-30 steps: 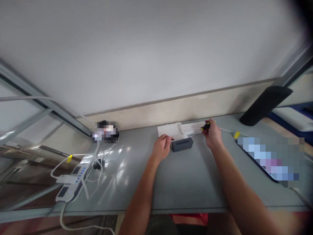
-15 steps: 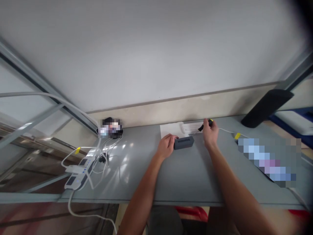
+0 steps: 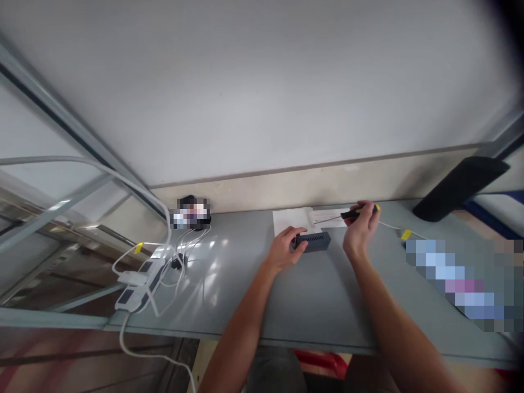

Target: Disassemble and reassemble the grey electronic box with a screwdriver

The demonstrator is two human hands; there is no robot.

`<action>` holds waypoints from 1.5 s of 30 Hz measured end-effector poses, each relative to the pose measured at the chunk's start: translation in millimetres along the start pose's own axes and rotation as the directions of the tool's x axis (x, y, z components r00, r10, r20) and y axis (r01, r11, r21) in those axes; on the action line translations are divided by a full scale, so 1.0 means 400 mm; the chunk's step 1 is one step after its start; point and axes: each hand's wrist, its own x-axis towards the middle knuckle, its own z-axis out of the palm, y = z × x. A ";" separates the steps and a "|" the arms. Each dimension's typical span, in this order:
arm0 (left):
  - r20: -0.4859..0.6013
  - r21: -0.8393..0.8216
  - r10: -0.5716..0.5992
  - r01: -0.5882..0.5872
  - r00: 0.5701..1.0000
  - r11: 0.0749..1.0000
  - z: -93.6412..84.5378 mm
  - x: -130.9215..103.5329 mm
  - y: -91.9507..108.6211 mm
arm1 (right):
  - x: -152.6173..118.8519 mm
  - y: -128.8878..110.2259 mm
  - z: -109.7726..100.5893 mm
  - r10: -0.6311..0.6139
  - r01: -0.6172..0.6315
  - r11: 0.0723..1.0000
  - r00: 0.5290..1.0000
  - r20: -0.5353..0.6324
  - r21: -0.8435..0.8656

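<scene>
A dark grey box with a row of vent slots (image 3: 316,242) rests on the grey desk. Its left end is gripped by my left hand (image 3: 286,248), fingers behind and thumb in front. To the right, my right hand (image 3: 360,232) is closed around the black and yellow handle of a screwdriver (image 3: 350,214). The thin metal shaft points left, above and behind the box, with its tip apart from it. White papers (image 3: 289,220) lie behind the box near the wall.
A white power strip (image 3: 141,286) with tangled cables sits at the desk's (image 3: 229,284) left end. A black cylinder (image 3: 460,188) leans at the back right. A blurred-out device lies at right, with a white cable (image 3: 391,225) and yellow tag near it.
The screwdriver has swung from slanting down at the box to nearly level, and my right hand has moved slightly right. My left thumb now shows on the box's front. The view has shifted a little.
</scene>
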 end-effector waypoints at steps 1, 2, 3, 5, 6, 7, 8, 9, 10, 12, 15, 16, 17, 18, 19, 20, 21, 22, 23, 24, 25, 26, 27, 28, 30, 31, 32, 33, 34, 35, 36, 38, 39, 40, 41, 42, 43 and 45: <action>0.007 0.003 -0.001 0.001 1.000 1.000 0.002 0.001 -0.002 | -0.003 0.000 0.007 0.054 -0.055 0.998 0.998 0.013 0.028; 0.011 0.005 -0.003 0.003 1.000 1.000 0.004 0.001 -0.004 | -0.006 0.002 0.013 0.104 -0.106 0.993 0.994 0.036 0.051; 0.014 0.003 -0.010 0.010 1.000 1.000 0.006 0.002 -0.006 | -0.009 0.003 0.018 0.144 -0.149 0.986 0.987 0.067 0.070; 0.016 -0.010 -0.038 0.039 0.999 0.999 0.010 0.003 -0.010 | -0.017 0.004 0.025 0.179 -0.191 0.978 0.975 0.135 0.081; 0.014 -0.018 -0.054 0.054 0.998 0.998 0.012 0.004 -0.013 | -0.021 0.003 0.027 0.178 -0.190 0.979 0.971 0.160 0.069; 0.013 -0.026 -0.066 0.066 0.998 0.997 0.014 0.005 -0.015 | -0.026 0.000 0.028 0.170 -0.181 0.982 0.969 0.179 0.050; 0.012 -0.031 -0.071 0.071 0.997 0.997 0.015 0.005 -0.016 | -0.032 -0.005 0.028 0.157 -0.166 0.986 0.968 0.196 0.028; 0.012 -0.034 -0.069 0.070 0.998 0.997 0.016 0.005 -0.018 | -0.038 -0.010 0.029 0.142 -0.147 0.989 0.967 0.213 0.006; 0.011 -0.033 -0.064 0.064 0.998 0.997 0.016 0.006 -0.018 | -0.044 -0.016 0.030 0.127 -0.128 0.992 0.965 0.231 -0.010; 0.011 -0.026 -0.054 0.054 0.998 0.998 0.014 0.006 -0.018 | -0.054 -0.029 0.031 0.099 -0.096 0.995 0.957 0.273 -0.027; 0.009 -0.016 -0.048 0.048 0.999 0.999 0.010 0.006 -0.013 | -0.066 -0.043 0.035 0.062 -0.054 0.998 0.942 0.329 -0.032; 0.010 -0.014 -0.047 0.048 0.999 0.999 0.008 0.007 -0.011 | -0.069 -0.045 0.037 0.049 -0.039 0.999 0.938 0.344 -0.037; 0.011 -0.013 -0.046 0.046 0.999 0.999 0.007 0.007 -0.010 | -0.071 -0.047 0.038 0.034 -0.020 0.999 0.933 0.357 -0.042; 0.012 -0.012 -0.045 0.045 0.999 0.999 0.006 0.008 -0.008 | -0.073 -0.049 0.038 0.018 -0.001 0.999 0.930 0.366 -0.045; 0.012 -0.010 -0.045 0.045 0.999 0.999 0.006 0.009 -0.007 | -0.074 -0.050 0.039 0.004 0.015 0.999 0.928 0.372 -0.046; 0.011 -0.010 -0.046 0.047 0.999 0.999 0.006 0.009 -0.006 | -0.074 -0.051 0.039 -0.005 0.023 0.999 0.927 0.374 -0.044; 0.011 -0.009 -0.048 0.048 0.999 0.999 0.006 0.010 -0.005 | -0.075 -0.051 0.039 -0.007 0.025 0.999 0.928 0.372 -0.043; 0.012 -0.010 -0.049 0.049 0.999 0.999 0.006 0.011 -0.004 | -0.075 -0.052 0.039 -0.001 0.019 0.999 0.930 0.369 -0.045; 0.012 -0.011 -0.049 0.049 0.999 0.999 0.005 0.011 -0.004 | -0.076 -0.053 0.039 0.009 0.009 0.999 0.931 0.366 -0.050; 0.011 -0.012 -0.047 0.047 0.999 0.999 0.005 0.012 -0.003 | -0.076 -0.054 0.039 0.018 0.002 0.999 0.931 0.365 -0.054; 0.009 -0.013 -0.044 0.044 0.999 0.999 0.005 0.012 -0.002 | -0.078 -0.056 0.039 0.022 -0.001 0.998 0.930 0.367 -0.056; 0.006 -0.014 -0.043 0.043 0.999 0.999 0.004 0.012 -0.002 | -0.079 -0.057 0.040 0.019 0.002 0.998 0.929 0.371 -0.057; 0.002 -0.015 -0.045 0.045 0.999 0.999 0.003 0.012 -0.002 | -0.080 -0.058 0.040 0.011 0.010 0.998 0.927 0.375 -0.055; -0.002 -0.016 -0.048 0.048 0.999 0.999 0.001 0.011 -0.003 | -0.081 -0.058 0.040 0.001 0.020 0.999 0.926 0.377 -0.051; -0.012 -0.019 -0.050 0.050 0.999 0.999 -0.001 0.010 -0.004 | -0.083 -0.058 0.040 -0.016 0.032 0.999 0.929 0.369 -0.036; -0.020 -0.019 -0.046 0.045 0.999 0.999 -0.003 0.010 -0.006 | -0.082 -0.058 0.039 -0.019 0.032 0.999 0.933 0.360 -0.030; -0.030 -0.018 -0.038 0.037 0.999 0.999 -0.003 0.010 -0.006 | -0.081 -0.057 0.038 -0.018 0.029 0.999 0.937 0.349 -0.027; -0.043 -0.015 -0.028 0.028 0.999 1.000 -0.004 0.011 -0.007 | -0.080 -0.056 0.037 -0.014 0.024 0.999 0.942 0.336 -0.025; -0.056 -0.011 -0.018 0.018 0.998 1.000 -0.005 0.012 -0.007 | -0.079 -0.055 0.036 -0.008 0.018 0.999 0.945 0.326 -0.027; -0.071 -0.008 -0.009 0.008 0.997 1.000 -0.005 0.012 -0.006 | -0.078 -0.055 0.035 0.000 0.011 0.999 0.947 0.321 -0.032; -0.086 -0.008 0.000 0.000 0.996 1.000 -0.005 0.013 -0.005 | -0.077 -0.054 0.035 0.007 0.005 0.999 0.948 0.319 -0.037; -0.113 -0.023 0.012 -0.015 0.994 1.000 -0.004 0.015 0.000 | -0.077 -0.053 0.036 0.016 -0.003 0.999 0.948 0.317 -0.044; -0.127 -0.039 0.016 -0.022 0.992 0.999 -0.004 0.016 0.002 | -0.076 -0.053 0.037 0.019 -0.004 0.999 0.949 0.314 -0.048; -0.141 -0.059 0.019 -0.028 0.990 0.998 -0.003 0.016 0.004 | -0.075 -0.053 0.037 0.021 -0.006 0.999 0.952 0.304 -0.050; -0.157 -0.077 0.019 -0.032 0.987 0.996 -0.003 0.017 0.005 | -0.073 -0.054 0.038 0.022 -0.009 0.999 0.957 0.288 -0.048; -0.175 -0.092 0.017 -0.034 0.984 0.995 -0.002 0.018 0.004 | -0.069 -0.054 0.037 0.024 -0.013 0.999 0.963 0.268 -0.044; -0.194 -0.100 0.011 -0.031 0.981 0.994 -0.001 0.020 0.001 | -0.064 -0.055 0.035 0.026 -0.017 0.999 0.969 0.246 -0.039; -0.242 -0.084 -0.015 -0.006 0.970 0.996 0.001 0.024 -0.012 | -0.045 -0.054 0.027 0.022 -0.016 0.999 0.981 0.194 -0.032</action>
